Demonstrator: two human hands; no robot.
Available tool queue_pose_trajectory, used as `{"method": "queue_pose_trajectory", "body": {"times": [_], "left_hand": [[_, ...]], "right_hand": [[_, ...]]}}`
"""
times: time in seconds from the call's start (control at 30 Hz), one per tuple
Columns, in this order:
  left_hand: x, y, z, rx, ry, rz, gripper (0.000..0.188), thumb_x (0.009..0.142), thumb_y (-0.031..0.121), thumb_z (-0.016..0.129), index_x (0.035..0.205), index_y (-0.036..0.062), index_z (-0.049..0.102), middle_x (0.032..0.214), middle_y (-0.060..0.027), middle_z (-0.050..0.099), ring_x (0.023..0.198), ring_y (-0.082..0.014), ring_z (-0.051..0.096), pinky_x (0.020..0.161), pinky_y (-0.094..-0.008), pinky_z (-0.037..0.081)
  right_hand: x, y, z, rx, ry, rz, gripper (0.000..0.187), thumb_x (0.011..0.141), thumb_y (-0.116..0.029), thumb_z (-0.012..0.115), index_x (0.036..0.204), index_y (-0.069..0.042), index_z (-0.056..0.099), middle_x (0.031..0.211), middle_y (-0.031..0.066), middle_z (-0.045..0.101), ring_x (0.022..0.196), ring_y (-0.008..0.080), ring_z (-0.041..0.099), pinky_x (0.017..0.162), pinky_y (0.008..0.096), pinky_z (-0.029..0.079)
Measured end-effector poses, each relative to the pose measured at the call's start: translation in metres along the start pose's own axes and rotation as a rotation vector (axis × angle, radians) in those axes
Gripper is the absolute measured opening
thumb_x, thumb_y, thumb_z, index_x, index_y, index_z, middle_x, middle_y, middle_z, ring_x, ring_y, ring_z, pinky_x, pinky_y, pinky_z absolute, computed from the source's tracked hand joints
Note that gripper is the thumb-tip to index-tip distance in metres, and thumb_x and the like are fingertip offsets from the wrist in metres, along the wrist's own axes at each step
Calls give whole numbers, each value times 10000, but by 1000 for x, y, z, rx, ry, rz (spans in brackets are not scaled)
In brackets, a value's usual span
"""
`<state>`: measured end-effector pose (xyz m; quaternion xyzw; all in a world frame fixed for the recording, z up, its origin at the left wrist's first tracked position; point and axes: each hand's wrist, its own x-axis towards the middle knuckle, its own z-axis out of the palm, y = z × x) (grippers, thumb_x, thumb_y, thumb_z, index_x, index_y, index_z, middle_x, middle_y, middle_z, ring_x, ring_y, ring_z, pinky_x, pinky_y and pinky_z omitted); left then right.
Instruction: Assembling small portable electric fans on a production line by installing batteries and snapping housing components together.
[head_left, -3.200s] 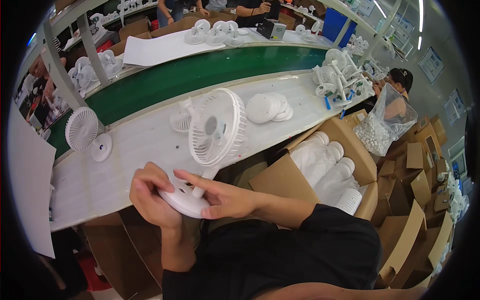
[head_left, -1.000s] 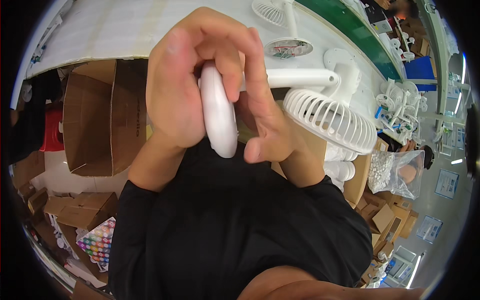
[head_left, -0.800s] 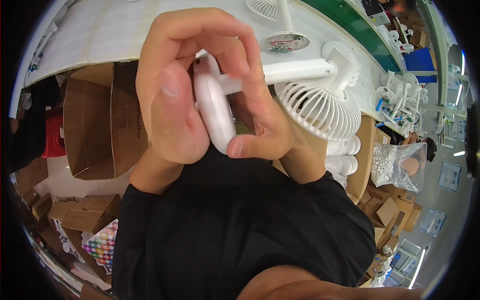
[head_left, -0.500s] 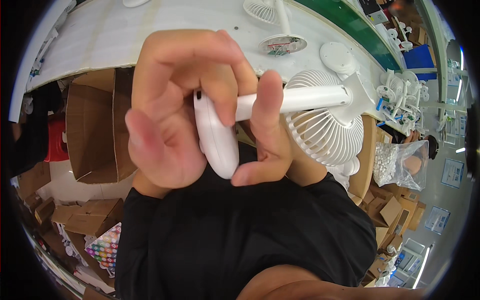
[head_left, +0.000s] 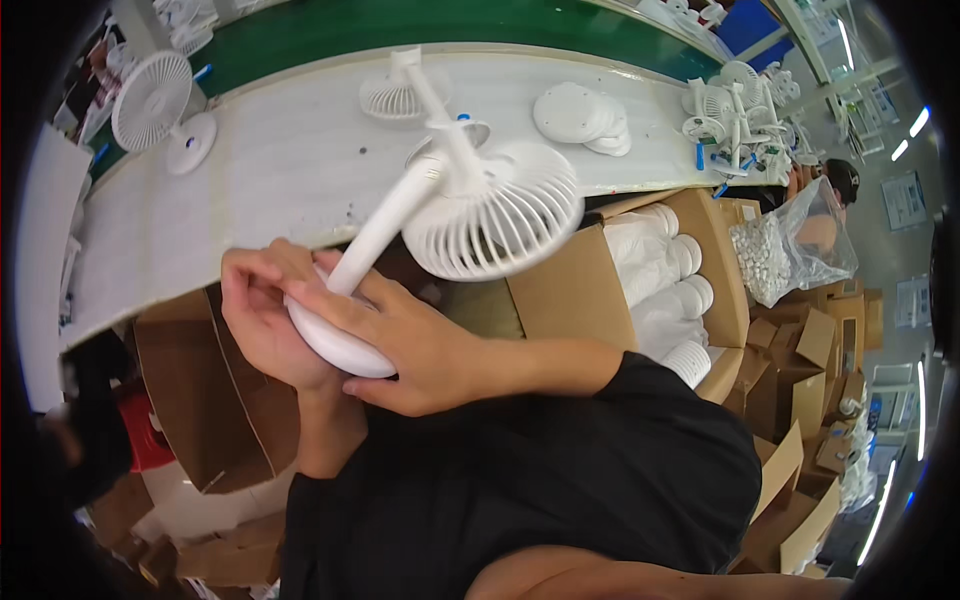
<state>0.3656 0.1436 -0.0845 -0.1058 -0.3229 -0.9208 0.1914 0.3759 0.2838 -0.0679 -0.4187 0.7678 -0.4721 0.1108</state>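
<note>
A white desk fan (head_left: 385, 222) is held tilted before me, its round base toward my body and its slatted head up and to the right, over the bench edge. My left hand (head_left: 268, 325) cups the base (head_left: 335, 340) from the left and below. Across the top of the base, beside the stem, lie the fingers of my right hand (head_left: 425, 345), its thumb at the near rim. Both hands are closed on it. The underside of the base is hidden. Behind the held fan's head, a second white fan (head_left: 390, 100) lies on the bench, partly covered.
Round white base plates (head_left: 570, 112) lie stacked on the white bench (head_left: 270, 190). At right, an open carton (head_left: 570, 300) holds wrapped white parts. An open brown box (head_left: 195, 400) stands at left. One fan (head_left: 155, 100) stands far left; several more (head_left: 735, 110) crowd the right end.
The fan has moved left and away from me, and its head has swung farther out. My left hand's loosely spread fingers have closed in round the base; my right hand now lies across it.
</note>
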Motion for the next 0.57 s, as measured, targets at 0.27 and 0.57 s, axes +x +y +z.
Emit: {"method": "queue_pose_trajectory", "body": {"times": [0.27, 0.57], "left_hand": [[23, 12, -10, 270, 3, -10, 182, 919, 188, 454, 1006, 40, 513, 817, -70, 518, 772, -177, 450, 751, -293, 379], [99, 130, 33, 785, -732, 833, 803, 857, 456, 597, 1481, 42, 307, 1478, -275, 350, 1317, -419, 404, 1134, -486, 272]], "right_hand": [[13, 40, -92, -159, 667, -5, 465, 733, -14, 705, 1193, -12, 635, 1014, 127, 700, 788, 238, 631, 718, 314, 507], [106, 262, -285, -761, 639, 226, 447, 751, -30, 702, 1192, -47, 631, 1037, 127, 709, 899, 317, 652, 828, 387, 508]]}}
